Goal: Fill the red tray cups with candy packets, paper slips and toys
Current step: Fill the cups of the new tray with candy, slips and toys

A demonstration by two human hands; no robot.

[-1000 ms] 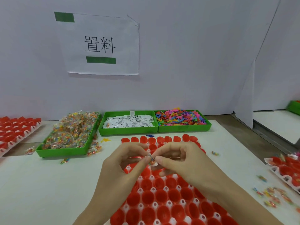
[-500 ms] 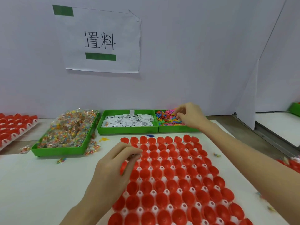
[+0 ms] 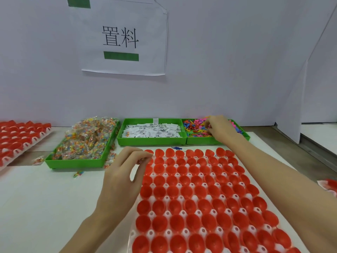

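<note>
Two hands are working: my right hand is reaching into the green bin of toys, fingers curling among them, though whether they are pinching one I cannot tell. My left hand is hovering at the red tray on the counter, fingers loosely bent, possibly pinching something tiny.

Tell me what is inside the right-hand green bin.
The green bin holds a heap of small colourful toys. The right hand reaches into it and covers part of the heap, so its grip is hidden.
</note>
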